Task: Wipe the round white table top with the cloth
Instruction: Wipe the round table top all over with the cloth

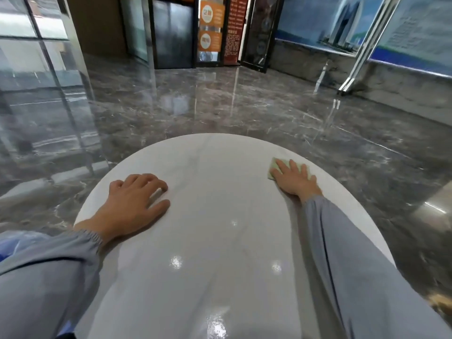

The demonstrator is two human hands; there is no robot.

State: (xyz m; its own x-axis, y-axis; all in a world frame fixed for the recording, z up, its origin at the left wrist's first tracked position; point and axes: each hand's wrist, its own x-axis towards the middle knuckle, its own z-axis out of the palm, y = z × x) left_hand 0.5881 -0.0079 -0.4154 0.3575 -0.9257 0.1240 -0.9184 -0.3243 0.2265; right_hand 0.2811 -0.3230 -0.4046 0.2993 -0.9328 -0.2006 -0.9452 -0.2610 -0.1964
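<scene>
Evidently mid-wipe, the right hand (294,178) is pressing flat, fingers spread, on the cloth (273,168) at the table top's (220,172) far right edge; the left hand (133,200) is bracing loosely curled, empty, near the left edge; how much remains is unclear.

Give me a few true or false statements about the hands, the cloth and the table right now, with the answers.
1. The right hand presses flat on the cloth. True.
2. The cloth lies at the middle of the table top. False: it lies near the far right edge.
3. The left hand rests bare on the table. True.
4. The cloth is dark blue. False: it is pale green.
5. Cups stand on the table. False: only hands and cloth are on it.
</scene>
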